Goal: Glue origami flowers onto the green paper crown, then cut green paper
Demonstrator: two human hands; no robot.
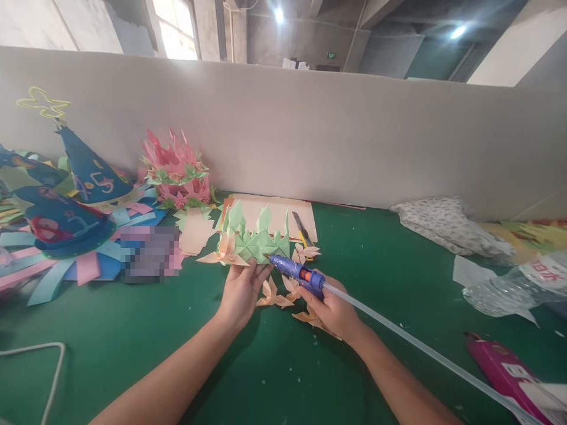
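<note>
My left hand point(241, 292) grips the lower edge of a light green folded-paper crown point(259, 243), with its points upward. An orange paper flower point(227, 251) sits at the crown's left end. In my right hand point(334, 310) is a blue glue gun point(290, 268), a long clear glue stick point(398, 330) running out of its back. The gun's nozzle is at the crown's front face, close to my left fingertips; whether it touches I cannot tell. More orange paper flowers point(272, 295) lie on the table below and around the gun, one partly hidden by my right hand.
Behind the crown lie cream paper sheets point(274, 206) and a yellow-black utility knife point(303, 230). A pink paper crown point(177, 171) and blue cone hats point(91, 162) stand left. To the right are a plastic bottle point(509, 289), a patterned pouch point(452, 224) and a magenta box point(505, 372).
</note>
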